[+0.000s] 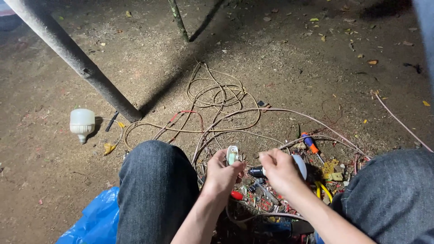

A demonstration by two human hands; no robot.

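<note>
A white bulb lies on the dirt ground at the left. Low in the middle, the left hand pinches a small white plug with its grip. Just right, the right hand closes its grip on a dark holder with a round bulb.

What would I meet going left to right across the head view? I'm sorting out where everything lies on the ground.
White plastic light bulb on the dirt → grey metal pole → left hand holding a small white plug-like part → right hand → orange-handled screwdriver → thin pinkish wire trailing off right.
</note>
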